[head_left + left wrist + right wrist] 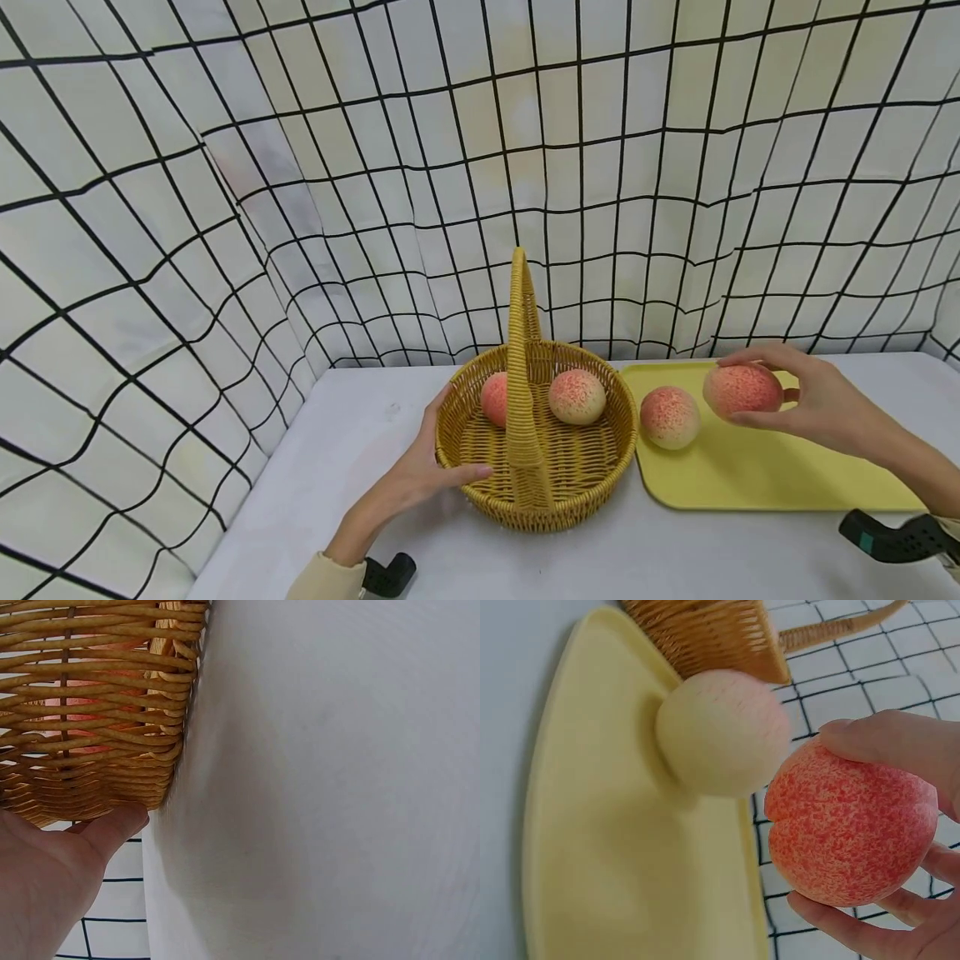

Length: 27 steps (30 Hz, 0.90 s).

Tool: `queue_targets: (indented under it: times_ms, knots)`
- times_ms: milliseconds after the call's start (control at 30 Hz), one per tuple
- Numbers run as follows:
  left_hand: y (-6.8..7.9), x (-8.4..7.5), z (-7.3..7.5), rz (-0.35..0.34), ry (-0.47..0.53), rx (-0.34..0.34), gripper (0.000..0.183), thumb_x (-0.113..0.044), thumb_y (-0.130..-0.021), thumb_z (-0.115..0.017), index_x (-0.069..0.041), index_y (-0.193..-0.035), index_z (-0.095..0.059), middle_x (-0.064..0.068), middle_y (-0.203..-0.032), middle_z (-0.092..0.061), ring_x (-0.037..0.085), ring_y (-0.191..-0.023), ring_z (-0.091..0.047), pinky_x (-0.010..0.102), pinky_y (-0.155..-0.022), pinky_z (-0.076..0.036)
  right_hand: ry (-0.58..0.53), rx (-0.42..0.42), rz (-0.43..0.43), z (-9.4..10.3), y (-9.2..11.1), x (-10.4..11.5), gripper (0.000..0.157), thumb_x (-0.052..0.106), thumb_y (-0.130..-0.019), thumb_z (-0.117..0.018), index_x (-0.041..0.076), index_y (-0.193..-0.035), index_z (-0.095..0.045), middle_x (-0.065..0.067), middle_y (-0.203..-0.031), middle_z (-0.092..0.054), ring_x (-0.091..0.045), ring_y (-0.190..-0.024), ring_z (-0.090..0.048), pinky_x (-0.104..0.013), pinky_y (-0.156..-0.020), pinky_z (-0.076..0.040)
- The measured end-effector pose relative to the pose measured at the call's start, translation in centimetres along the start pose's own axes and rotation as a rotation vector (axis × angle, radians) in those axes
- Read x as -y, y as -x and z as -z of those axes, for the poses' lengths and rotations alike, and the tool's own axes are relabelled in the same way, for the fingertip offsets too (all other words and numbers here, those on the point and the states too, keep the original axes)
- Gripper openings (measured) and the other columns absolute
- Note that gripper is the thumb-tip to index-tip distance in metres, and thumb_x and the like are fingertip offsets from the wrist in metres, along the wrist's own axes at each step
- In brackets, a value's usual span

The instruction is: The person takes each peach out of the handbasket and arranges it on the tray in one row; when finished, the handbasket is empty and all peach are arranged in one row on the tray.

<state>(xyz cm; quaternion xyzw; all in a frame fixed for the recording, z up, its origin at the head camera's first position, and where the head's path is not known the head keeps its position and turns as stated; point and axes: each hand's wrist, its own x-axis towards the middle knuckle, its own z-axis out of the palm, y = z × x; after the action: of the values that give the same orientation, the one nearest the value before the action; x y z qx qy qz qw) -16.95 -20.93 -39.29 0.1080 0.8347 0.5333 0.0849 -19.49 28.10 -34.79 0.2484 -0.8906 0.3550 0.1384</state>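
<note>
My right hand [817, 404] holds a pink-and-cream peach [742, 390] above the yellow tray, thumb and fingers around its sides; the right wrist view shows this peach [851, 825] close up. A second peach [670, 417] rests on the tray's left end, just beside the basket. At the left side of the wicker basket [536, 518] my left hand [423, 467] grips the rim, its thumb over the edge. Inside the basket lie two peaches: one [577, 397] right of the handle, the other [493, 399] partly hidden behind it.
The yellow tray [765, 483] lies on the white table [600, 558], close against the basket's right side. The basket's tall arched handle [519, 358] rises over its middle. A white wall with black grid netting [480, 167] stands behind and to the left.
</note>
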Motion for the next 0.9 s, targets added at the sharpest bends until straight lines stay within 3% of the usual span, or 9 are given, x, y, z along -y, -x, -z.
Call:
queue_targets:
  times_ms: [167,367,600,900]
  knots:
    - [0.0,0.0,-0.1,-0.007,0.019,0.004,0.128,-0.042,-0.080,-0.090,-0.025,-0.169,0.001,0.019,-0.171,-0.016,0.041,-0.154,-0.026,0.061,-0.121,-0.029,0.065,0.011,0.013,-0.7,0.6,-2.4,0.061,0.011,-0.068,-0.099,0.014,-0.122,-0.071,-0.002,-0.118,-0.065,0.007,-0.095,-0.056,-0.024,-0.062,-0.055]
    - [0.0,0.0,-0.2,-0.013,0.031,0.012,0.127,-0.040,-0.081,-0.090,-0.024,-0.169,0.001,0.018,-0.172,-0.013,0.041,-0.155,-0.024,0.060,-0.121,-0.029,0.101,0.076,0.009,-1.7,1.0,-4.0,0.057,0.016,-0.069,-0.099,0.017,-0.119,-0.072,0.003,-0.118,-0.067,0.010,-0.102,-0.051,-0.024,-0.071,-0.054]
    - [0.0,-0.1,-0.2,-0.023,0.027,0.011,0.127,-0.039,-0.081,-0.090,-0.025,-0.168,0.001,0.018,-0.171,-0.014,0.040,-0.155,-0.024,0.060,-0.122,-0.028,0.062,0.126,-0.050,-2.4,0.3,-4.1,0.055,0.018,-0.073,-0.097,0.015,-0.122,-0.070,-0.011,-0.124,-0.067,0.003,-0.101,-0.052,-0.025,-0.071,-0.054]
    - [0.0,0.0,-0.1,-0.006,0.025,0.007,0.127,-0.037,-0.082,-0.090,-0.024,-0.169,0.002,0.017,-0.172,-0.014,0.040,-0.155,-0.023,0.059,-0.122,-0.028,0.002,0.145,-0.112,-3.3,-0.4,-4.0,0.057,0.018,-0.076,-0.095,0.010,-0.126,-0.068,-0.016,-0.126,-0.065,-0.008,-0.100,-0.055,-0.024,-0.071,-0.055]
